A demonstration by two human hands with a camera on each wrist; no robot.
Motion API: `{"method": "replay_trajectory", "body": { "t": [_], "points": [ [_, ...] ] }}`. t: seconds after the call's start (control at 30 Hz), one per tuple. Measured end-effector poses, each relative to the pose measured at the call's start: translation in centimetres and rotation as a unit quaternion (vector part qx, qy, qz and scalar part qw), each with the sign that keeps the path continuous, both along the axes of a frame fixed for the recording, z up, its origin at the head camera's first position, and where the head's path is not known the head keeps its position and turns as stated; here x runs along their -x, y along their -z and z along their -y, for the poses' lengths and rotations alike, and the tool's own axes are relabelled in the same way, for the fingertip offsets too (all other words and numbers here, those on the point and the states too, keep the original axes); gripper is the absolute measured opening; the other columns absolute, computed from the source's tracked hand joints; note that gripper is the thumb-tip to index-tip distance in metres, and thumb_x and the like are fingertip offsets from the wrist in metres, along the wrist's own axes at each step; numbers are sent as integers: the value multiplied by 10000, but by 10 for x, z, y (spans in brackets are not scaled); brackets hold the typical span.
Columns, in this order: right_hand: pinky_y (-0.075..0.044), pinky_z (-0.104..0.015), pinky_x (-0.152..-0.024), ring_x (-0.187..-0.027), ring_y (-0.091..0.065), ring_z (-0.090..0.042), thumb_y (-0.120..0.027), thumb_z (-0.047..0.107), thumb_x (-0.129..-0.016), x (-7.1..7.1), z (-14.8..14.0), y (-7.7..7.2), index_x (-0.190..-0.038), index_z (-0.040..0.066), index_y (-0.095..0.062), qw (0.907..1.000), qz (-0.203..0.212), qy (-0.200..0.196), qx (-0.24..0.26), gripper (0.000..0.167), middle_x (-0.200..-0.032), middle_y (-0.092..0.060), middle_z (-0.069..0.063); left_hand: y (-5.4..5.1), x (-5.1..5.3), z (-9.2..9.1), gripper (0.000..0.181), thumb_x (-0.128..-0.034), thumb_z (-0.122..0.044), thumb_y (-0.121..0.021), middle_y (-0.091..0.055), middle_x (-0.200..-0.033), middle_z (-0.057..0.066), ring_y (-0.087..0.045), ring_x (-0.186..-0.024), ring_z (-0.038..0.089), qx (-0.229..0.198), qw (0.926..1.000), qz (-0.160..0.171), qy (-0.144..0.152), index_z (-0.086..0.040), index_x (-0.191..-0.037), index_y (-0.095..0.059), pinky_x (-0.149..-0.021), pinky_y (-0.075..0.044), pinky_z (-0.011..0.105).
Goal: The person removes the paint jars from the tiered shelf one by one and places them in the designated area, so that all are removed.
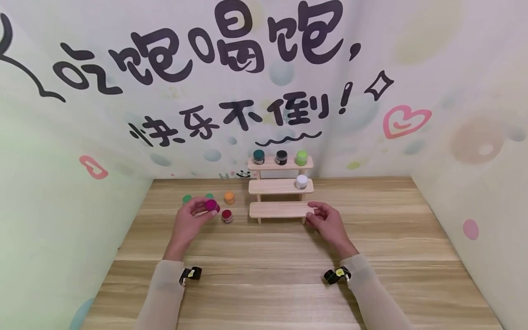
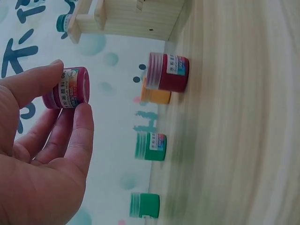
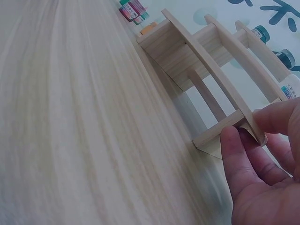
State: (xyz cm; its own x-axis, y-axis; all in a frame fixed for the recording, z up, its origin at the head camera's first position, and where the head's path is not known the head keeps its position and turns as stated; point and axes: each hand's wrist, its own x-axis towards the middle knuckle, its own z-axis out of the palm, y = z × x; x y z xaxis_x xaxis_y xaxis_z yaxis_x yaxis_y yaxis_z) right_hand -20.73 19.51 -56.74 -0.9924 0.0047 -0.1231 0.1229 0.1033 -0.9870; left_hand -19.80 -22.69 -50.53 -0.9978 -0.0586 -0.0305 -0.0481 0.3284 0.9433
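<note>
My left hand (image 1: 190, 223) pinches a magenta paint jar (image 1: 211, 205) between thumb and fingers; in the left wrist view the jar (image 2: 68, 88) is clear of the table. Beside it on the table stand a dark red jar (image 1: 227, 216), an orange jar (image 1: 229, 198) and two green jars (image 2: 151, 146), (image 2: 145, 205). My right hand (image 1: 330, 224) grips the right end of the lowest shelf of a three-step wooden rack (image 1: 280, 210); the right wrist view shows its thumb and fingers (image 3: 236, 159) round the board's end.
On the rack's top step stand a teal jar (image 1: 258, 157), a black jar (image 1: 282, 157) and a light green jar (image 1: 301, 158). A white jar (image 1: 301, 182) is at the middle step's right end. Behind the wooden table (image 1: 264, 275) hangs a printed backdrop (image 1: 206, 91).
</note>
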Motion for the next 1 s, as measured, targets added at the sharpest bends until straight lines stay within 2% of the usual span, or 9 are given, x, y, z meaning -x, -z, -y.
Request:
{"method": "replay_trajectory", "body": {
  "t": [0.2, 0.5, 0.6, 0.8, 1.0],
  "points": [
    [-652, -297, -841, -868, -722, -134, -730, 91, -1002, -1, 0, -2, -1365, 3, -633, 10000, 2, -12, 13, 386, -999, -652, -81, 7, -3, 11, 496, -939, -195, -829, -676, -1372, 153, -651, -1224, 197, 232, 9997, 47, -90, -70, -1371, -621, -939, -553, 123],
    [-651, -300, -847, -868, -727, -123, -730, 92, -1003, 0, 0, -1, -1367, 10, -632, 10000, 32, -2, 14, 386, -1008, -657, -85, 14, -5, 23, 537, -932, -179, -832, -651, -1414, 187, -622, -1312, 322, 274, 9987, 398, -143, -51, -1397, -596, -938, -528, 114],
    [-651, -297, -846, -868, -731, -119, -730, 93, -1003, 1, -1, 0, -1368, 12, -631, 10000, 33, 11, 26, 387, -1013, -662, -92, 17, -3, 25, 545, -941, -190, -825, -645, -1428, 190, -620, -1323, 328, 398, 9977, 525, -134, -57, -1412, -586, -960, -526, 147],
    [-651, -296, -845, -866, -732, -114, -734, 92, -1000, 0, -1, -1, -1370, 6, -628, 10000, 29, -4, 94, 394, -1011, -664, -92, 26, -2, 29, 513, -937, -155, -822, -666, -1402, 204, -638, -1300, 333, 664, 9954, 678, -166, -53, -1389, -602, -1043, -528, 308],
    [-652, -299, -842, -862, -729, -124, -731, 83, -1001, 1, -1, 0, -1362, 13, -637, 10000, 45, -9, 70, 380, -1007, -665, -90, 33, -3, 31, 478, -922, -114, -827, -690, -1354, 212, -661, -1247, 328, 757, 9945, 695, -213, -40, -1346, -620, -985, -514, 270]
  ]
}}
